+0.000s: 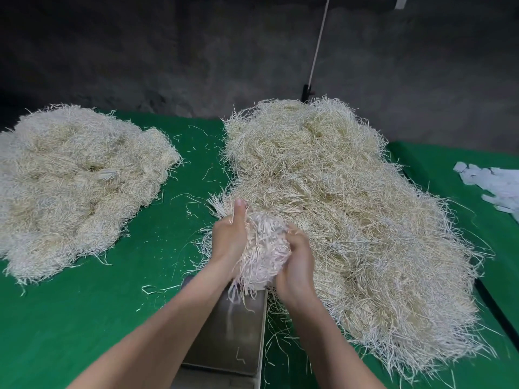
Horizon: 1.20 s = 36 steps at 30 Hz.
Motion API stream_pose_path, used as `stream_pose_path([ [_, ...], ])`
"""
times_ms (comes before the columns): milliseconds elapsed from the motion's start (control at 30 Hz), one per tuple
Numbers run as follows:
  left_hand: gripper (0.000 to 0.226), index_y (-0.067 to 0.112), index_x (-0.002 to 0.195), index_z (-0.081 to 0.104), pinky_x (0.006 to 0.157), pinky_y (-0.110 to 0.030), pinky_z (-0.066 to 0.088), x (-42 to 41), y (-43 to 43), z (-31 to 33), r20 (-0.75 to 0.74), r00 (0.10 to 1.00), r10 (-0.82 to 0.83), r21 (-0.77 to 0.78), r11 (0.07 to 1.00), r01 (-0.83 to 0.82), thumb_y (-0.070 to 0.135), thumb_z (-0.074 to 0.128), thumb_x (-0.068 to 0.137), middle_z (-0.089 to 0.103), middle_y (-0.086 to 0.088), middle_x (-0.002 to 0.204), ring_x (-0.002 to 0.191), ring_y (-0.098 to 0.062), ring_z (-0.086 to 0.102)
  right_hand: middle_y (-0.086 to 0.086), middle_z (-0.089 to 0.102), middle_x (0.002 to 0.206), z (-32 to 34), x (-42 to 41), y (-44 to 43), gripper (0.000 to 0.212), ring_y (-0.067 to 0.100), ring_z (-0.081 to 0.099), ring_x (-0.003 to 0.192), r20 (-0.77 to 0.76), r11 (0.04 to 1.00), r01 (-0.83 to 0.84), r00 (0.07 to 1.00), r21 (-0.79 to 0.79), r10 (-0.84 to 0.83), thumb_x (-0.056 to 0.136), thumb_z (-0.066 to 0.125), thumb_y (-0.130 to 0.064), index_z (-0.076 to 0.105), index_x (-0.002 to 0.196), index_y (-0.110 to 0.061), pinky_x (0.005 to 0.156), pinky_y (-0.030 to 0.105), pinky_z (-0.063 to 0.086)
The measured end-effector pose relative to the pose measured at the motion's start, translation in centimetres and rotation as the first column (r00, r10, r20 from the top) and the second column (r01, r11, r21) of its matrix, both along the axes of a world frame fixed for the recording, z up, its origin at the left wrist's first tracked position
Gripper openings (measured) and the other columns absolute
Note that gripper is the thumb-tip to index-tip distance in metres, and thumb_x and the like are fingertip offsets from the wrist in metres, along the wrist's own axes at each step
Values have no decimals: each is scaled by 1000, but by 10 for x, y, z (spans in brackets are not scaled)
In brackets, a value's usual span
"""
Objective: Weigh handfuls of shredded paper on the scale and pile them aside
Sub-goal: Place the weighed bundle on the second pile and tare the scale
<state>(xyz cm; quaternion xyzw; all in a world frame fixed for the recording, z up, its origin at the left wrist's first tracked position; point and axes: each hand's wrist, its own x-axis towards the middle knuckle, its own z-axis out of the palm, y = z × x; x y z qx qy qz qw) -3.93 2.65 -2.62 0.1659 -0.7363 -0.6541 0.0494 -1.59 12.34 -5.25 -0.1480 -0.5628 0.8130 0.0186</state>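
A handful of pale shredded paper (264, 248) is held between both my hands, just above the far end of the steel scale pan (233, 332). My left hand (229, 237) grips its left side with the thumb pointing up. My right hand (295, 262) cups its right side, fingers curled into the strands. A few strands dangle down onto the pan. A large heap of shredded paper (351, 220) lies to the right on the green table (98, 318). A second heap (75, 186) lies at the left.
Loose strands are scattered on the green cloth between the heaps. White paper pieces (497, 186) lie at the far right edge. A white cord (318, 46) runs up the dark wall behind the table.
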Motion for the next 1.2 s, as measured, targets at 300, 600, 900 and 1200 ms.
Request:
stream_pose_path([
  [300, 89, 18, 134, 46, 96, -32, 41, 14, 14, 1, -8, 986, -169, 291, 943, 164, 82, 29, 74, 54, -11, 128, 114, -16, 55, -4, 63, 106, 30, -15, 9, 26, 16, 63, 94, -89, 928, -52, 992, 368, 91, 90, 54, -50, 61, 100, -27, 77, 38, 34],
  [600, 61, 6, 76, 55, 56, -19, 44, 1, 21, -4, 69, 972, 224, 299, 925, -234, 66, 46, 85, 58, -10, 70, 59, -10, 59, -6, 50, 89, -4, 10, -18, 26, 14, 47, 86, -379, 644, 223, 919, 732, 111, 95, 34, -41, 48, 87, -21, 76, 29, 38],
  [900, 27, 12, 77, 55, 44, -21, 36, 1, 22, 2, 103, 990, 97, 292, 949, -123, 30, 49, 97, 46, -2, 63, 45, -11, 47, -7, 41, 48, 8, 6, -21, 45, 4, 35, 43, -342, 787, 214, 940, 579, -4, 101, 39, -21, 44, 57, -27, 46, 25, 31],
  [1200, 38, 7, 75, 56, 40, -21, 38, 11, 26, 4, 110, 993, 35, 321, 944, -69, 36, 47, 98, 50, -4, 54, 41, -11, 48, -9, 32, 49, 9, 11, -20, 47, 5, 33, 40, -345, 775, 262, 937, 575, -61, 101, 40, -24, 35, 54, -27, 42, 19, 27],
])
